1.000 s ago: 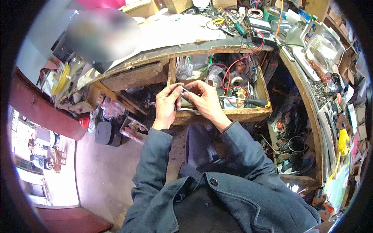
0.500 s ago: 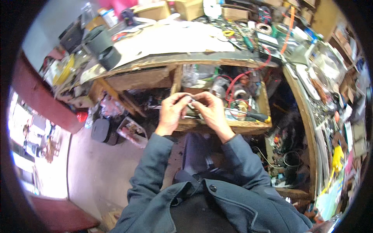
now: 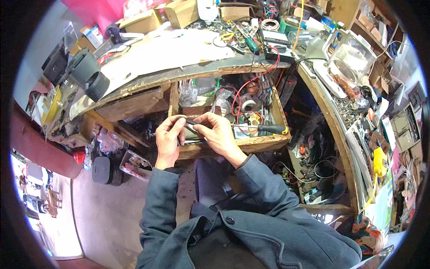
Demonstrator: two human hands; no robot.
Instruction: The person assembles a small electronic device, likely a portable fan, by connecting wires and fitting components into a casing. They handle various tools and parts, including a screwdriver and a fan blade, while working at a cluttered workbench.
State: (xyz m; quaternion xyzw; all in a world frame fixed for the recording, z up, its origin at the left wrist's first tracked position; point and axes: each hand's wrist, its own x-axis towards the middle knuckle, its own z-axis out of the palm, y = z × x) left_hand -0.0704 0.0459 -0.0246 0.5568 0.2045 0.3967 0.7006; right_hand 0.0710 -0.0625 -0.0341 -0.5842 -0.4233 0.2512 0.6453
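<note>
My left hand (image 3: 169, 138) and my right hand (image 3: 220, 133) meet over the front of an open wooden drawer (image 3: 255, 144). Between their fingertips they pinch a thin dark part (image 3: 190, 122), one end in each hand; what it is I cannot tell. The drawer behind the hands holds red wires (image 3: 242, 92), a roll of tape (image 3: 249, 104) and a screwdriver with a black and yellow handle (image 3: 270, 129) lying along the front edge, right of my right hand. Grey-blue jacket sleeves cover both forearms.
Above the drawer, the worn benchtop (image 3: 197, 71) carries a white sheet (image 3: 165, 49), cardboard boxes (image 3: 181, 12), tools and cables. A black cylinder (image 3: 93, 78) sits at its left end. A cluttered side bench (image 3: 340, 130) curves down the right. A black box (image 3: 104, 170) stands on the floor.
Both hands have stayed at the drawer front on the small part and have drawn slightly apart. The view has tilted, showing more of the benchtop.
</note>
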